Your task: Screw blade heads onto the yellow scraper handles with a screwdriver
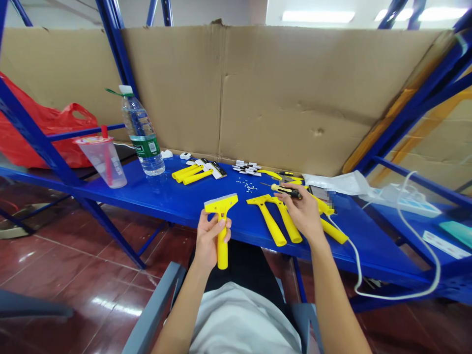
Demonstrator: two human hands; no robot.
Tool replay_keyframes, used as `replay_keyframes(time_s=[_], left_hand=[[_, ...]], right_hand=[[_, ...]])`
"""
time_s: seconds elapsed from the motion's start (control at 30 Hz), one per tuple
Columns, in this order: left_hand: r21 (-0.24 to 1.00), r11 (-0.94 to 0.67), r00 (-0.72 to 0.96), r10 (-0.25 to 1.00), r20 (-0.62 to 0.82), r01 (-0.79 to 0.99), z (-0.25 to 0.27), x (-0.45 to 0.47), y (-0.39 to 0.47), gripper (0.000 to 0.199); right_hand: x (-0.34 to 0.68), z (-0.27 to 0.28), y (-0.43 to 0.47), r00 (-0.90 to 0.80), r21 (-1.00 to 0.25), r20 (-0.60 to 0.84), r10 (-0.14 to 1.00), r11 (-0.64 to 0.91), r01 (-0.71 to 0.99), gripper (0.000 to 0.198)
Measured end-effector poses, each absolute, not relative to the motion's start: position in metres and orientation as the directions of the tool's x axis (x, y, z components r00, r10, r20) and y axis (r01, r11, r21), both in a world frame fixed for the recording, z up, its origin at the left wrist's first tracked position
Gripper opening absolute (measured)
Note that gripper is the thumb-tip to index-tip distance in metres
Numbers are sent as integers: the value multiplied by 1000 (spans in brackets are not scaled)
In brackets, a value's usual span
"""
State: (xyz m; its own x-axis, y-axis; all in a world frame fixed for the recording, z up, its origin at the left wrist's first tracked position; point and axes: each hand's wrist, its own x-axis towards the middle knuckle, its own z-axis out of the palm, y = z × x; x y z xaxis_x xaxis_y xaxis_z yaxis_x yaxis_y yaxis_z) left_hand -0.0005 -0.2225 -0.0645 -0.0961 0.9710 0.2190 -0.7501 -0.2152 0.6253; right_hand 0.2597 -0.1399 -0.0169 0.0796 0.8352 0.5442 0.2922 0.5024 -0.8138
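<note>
My left hand [211, 237] is wrapped round the handle of a yellow scraper [222, 246], held upright in front of the shelf edge with its wide head on top. In my right hand [303, 212] is a screwdriver [289, 191] with a pale and black handle, its thin shaft pointing left. Below it, yellow scraper handles [273, 223] lie side by side on the blue shelf. Small screws [248, 186] are scattered to the left of the screwdriver tip. Behind them sits a small pile of black-and-white blade packs [247, 167].
Several yellow scrapers [193, 173] with dark heads lie at the back left. A water bottle [143, 135] and a plastic cup [101, 160] with a red straw stand further left. A white cable [398, 297] loops at the right. Cardboard [280, 98] walls the back.
</note>
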Motion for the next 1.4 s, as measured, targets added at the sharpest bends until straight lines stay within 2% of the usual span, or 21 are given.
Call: replay_keyframes(time_s=[0.3, 0.6, 0.83, 1.03, 1.17, 1.4], left_hand=[[629, -201, -81, 973, 215, -751, -66, 0, -221, 62], [637, -198, -80, 974, 210, -745, -65, 0, -223, 64], [631, -183, -86, 980, 181, -754, -58, 1, -225, 54], [627, -153, -107, 988, 111, -763, -48, 2, -228, 48], [618, -74, -104, 995, -12, -783, -42, 4, -231, 46], [519, 20, -45, 993, -111, -855, -42, 14, -232, 44]], right_hand=[[254, -21, -138, 38, -817, 491, 870, 446, 365, 38], [255, -23, -136, 47, -807, 515, 856, 465, 365, 39], [254, -20, -140, 70, -797, 556, 828, 508, 327, 37], [253, -10, -149, 91, -788, 595, 799, 557, 261, 35], [251, 2, -162, 94, -778, 617, 781, 588, 220, 35], [244, 29, -199, 90, -763, 645, 759, 634, 129, 30]])
